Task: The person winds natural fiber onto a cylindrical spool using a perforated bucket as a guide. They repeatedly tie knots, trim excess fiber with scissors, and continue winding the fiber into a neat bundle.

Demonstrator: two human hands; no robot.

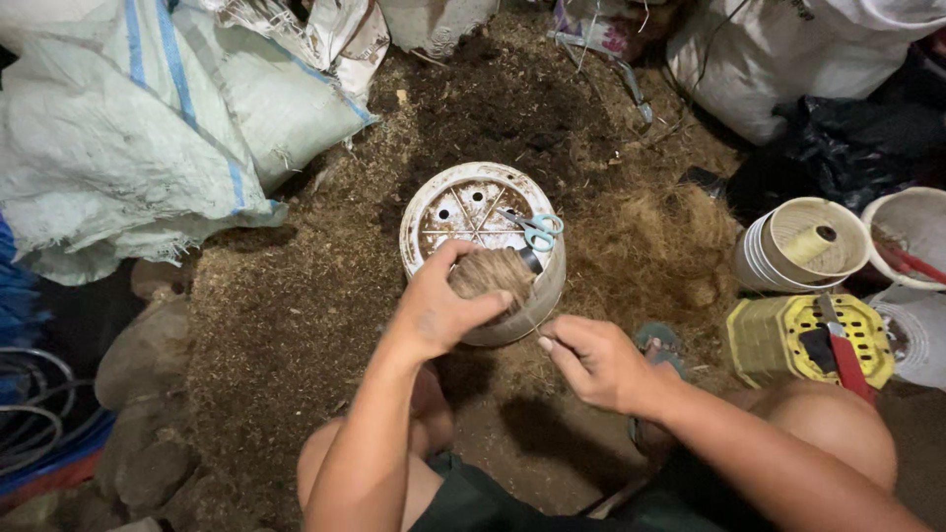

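the left hand reaches forward from a bare forearm, fingers curled in a closed grip, thumb stretched to the right. the right hand sits just beside it, lower and to the right, its fingertips pinched together and pointing left. both knees are bent and bare below the arms.

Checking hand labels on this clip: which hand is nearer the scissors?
Left. The left hand holds a fibre ball on the upturned pot, just below the scissors. The right hand sits lower, off the pot, pinching a strand.
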